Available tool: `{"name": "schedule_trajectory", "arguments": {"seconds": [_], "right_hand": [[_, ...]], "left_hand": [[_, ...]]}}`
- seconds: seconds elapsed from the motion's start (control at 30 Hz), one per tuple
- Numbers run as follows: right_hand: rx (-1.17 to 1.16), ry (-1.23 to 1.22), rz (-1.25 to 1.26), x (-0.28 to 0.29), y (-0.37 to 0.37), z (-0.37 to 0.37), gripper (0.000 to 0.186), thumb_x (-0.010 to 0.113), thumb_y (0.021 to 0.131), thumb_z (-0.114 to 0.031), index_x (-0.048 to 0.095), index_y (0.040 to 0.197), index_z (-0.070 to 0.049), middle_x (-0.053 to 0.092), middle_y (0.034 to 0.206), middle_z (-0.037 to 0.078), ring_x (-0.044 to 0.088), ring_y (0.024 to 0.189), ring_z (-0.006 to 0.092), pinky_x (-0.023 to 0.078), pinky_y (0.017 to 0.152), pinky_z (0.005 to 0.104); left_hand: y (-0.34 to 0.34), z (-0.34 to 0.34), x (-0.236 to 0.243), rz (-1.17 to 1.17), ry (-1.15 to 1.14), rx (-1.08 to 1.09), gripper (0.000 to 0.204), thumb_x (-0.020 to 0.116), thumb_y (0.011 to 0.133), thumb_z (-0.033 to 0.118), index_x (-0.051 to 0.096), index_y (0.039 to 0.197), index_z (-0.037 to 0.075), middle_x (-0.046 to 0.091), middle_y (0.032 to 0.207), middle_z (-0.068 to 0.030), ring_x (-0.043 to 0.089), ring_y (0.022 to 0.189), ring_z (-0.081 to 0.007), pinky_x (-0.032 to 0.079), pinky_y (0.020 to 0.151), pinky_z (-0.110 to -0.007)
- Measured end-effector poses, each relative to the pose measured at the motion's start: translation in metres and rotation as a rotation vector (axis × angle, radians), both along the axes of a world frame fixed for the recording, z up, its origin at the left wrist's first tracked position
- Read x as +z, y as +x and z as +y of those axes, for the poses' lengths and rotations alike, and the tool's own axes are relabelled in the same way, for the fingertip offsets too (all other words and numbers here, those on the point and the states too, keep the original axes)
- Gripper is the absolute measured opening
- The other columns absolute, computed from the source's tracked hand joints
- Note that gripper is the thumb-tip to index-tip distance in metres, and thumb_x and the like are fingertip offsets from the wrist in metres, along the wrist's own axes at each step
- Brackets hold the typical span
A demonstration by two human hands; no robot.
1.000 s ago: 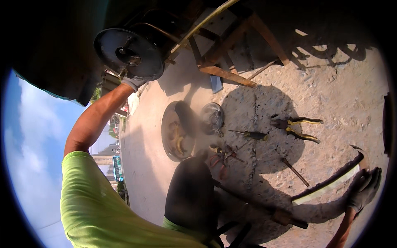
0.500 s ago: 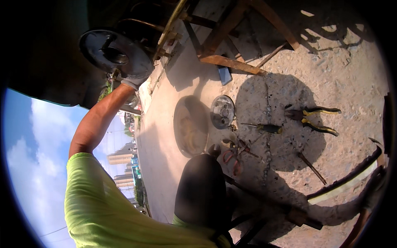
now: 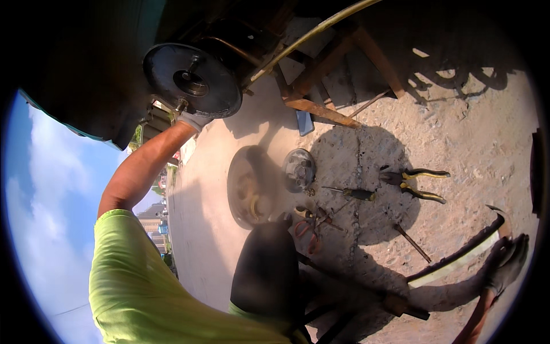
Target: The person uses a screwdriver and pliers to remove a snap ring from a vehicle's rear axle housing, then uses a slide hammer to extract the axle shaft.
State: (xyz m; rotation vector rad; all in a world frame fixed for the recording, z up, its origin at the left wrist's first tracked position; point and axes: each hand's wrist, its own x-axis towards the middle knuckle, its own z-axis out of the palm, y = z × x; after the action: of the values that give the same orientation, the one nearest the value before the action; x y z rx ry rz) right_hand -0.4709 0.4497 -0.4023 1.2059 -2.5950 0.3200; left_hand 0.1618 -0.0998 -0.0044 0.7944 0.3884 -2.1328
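My left hand (image 3: 195, 121), in a light glove, is at the lower rim of a black round metal plate (image 3: 220, 92) with a hole in its middle. Its fingers are hidden behind the plate, so I cannot tell their grip. A small metal fitting (image 3: 181, 105) sticks out beside the glove. At the far right, my right hand (image 3: 505, 266) wears a dark glove. Its fingers are stretched out and I see nothing held in them. Closest to it is a long, curved dark piece with a pale strip (image 3: 458, 261).
Pliers with yellow-black handles (image 3: 415, 183), a screwdriver (image 3: 358, 194), a metal rod (image 3: 412, 243), red-handled scissors (image 3: 306, 235) and a round metal part (image 3: 299, 170) lie on the ground. A blurred round dish (image 3: 247, 186) lies left of them. A phone (image 3: 305, 122) is by a rusty frame (image 3: 323, 112).
My right hand has come plainly into view at the lower right. The view has shifted; the black plate appears further right, with my left hand still at its rim. The tools on the ground lie as before.
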Motion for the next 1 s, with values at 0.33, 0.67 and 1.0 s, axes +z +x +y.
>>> {"name": "schedule_trajectory", "arguments": {"seconds": [0.33,0.67,1.0], "right_hand": [[0.002,-0.04,-0.05,0.021,0.01,-0.007,0.046,0.059,0.099,-0.029,0.064,0.127,0.007,0.062,0.136,0.027,0.057,0.129,0.0447,0.046,0.11,0.0506],[0.041,0.0,0.126,0.031,0.012,-0.011,0.039,0.061,0.097,-0.026,0.066,0.119,0.005,0.065,0.129,0.026,0.06,0.124,0.0441,0.053,0.1,0.0534],[-0.018,0.004,0.025,0.02,0.007,-0.004,0.046,0.056,0.1,-0.034,0.066,0.123,0.004,0.062,0.135,0.027,0.058,0.127,0.0447,0.048,0.106,0.0536]], "left_hand": [[-0.002,0.016,-0.013,0.255,0.185,0.061,0.03,0.067,0.093,0.026,0.069,0.112,0.002,0.069,0.105,-0.0148,0.063,0.096,-0.0281,0.051,0.088,-0.04],[-0.008,0.03,-0.022,0.604,0.428,0.24,0.031,0.069,0.089,0.028,0.069,0.108,0.003,0.069,0.103,-0.0164,0.064,0.093,-0.0311,0.052,0.084,-0.042],[-0.016,0.036,-0.016,0.946,0.775,0.512,0.032,0.07,0.086,0.029,0.07,0.105,0.004,0.069,0.1,-0.018,0.065,0.09,-0.0341,0.052,0.08,-0.044]]}}
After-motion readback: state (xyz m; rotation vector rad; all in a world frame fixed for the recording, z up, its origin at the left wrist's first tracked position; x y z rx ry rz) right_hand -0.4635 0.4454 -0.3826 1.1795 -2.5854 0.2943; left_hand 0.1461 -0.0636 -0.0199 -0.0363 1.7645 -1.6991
